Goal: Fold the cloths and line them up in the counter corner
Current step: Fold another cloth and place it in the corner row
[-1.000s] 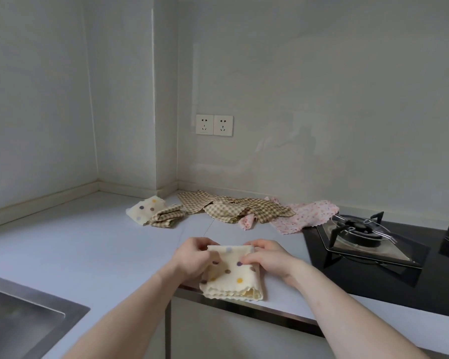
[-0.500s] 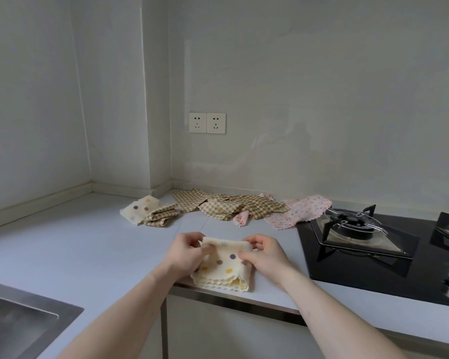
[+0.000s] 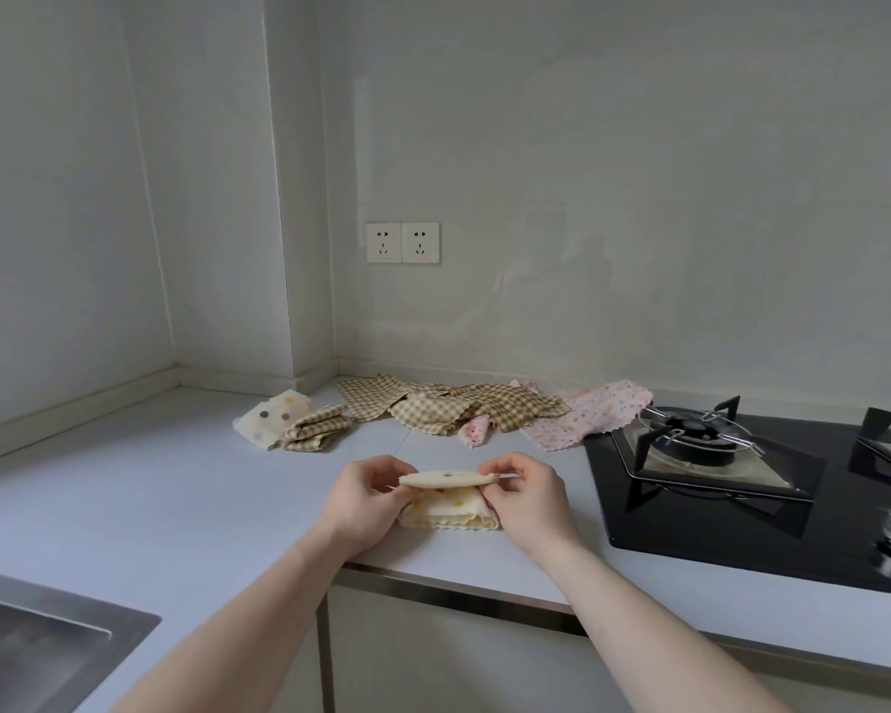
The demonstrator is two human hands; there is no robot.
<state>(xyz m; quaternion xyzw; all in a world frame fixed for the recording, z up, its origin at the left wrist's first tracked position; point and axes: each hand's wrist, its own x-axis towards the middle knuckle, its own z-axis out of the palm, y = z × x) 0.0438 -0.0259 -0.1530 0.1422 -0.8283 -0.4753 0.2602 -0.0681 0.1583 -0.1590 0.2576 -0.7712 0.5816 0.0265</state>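
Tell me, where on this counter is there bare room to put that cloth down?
Bare counter lies between the sink and the two folded cloths near the corner. Against the back wall it's crowded: unfolded checked cloths and a pink cloth reach the stove.

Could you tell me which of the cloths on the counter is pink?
The pink cloth is the floral one lying unfolded beside the hob, rightmost of the heap. The others are brown checked or cream with coloured dots.
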